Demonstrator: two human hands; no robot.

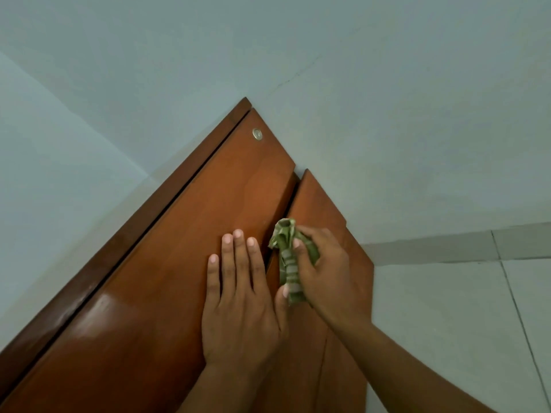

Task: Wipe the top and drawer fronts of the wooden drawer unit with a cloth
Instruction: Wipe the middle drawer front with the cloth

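One wooden drawer unit [167, 293] in front of me. Two drawer fronts showing: one under my flat left hand [238, 308], one under my right hand [325, 272]. One gap between them, just left of my grip. One round metal lock [257, 134], well beyond my fingertips. One cloth [287, 257], green with pale stripes, bunched in my right fist. Two hands, mine. Floor tiles [447, 323] right of my grip: count unclear, several seams.
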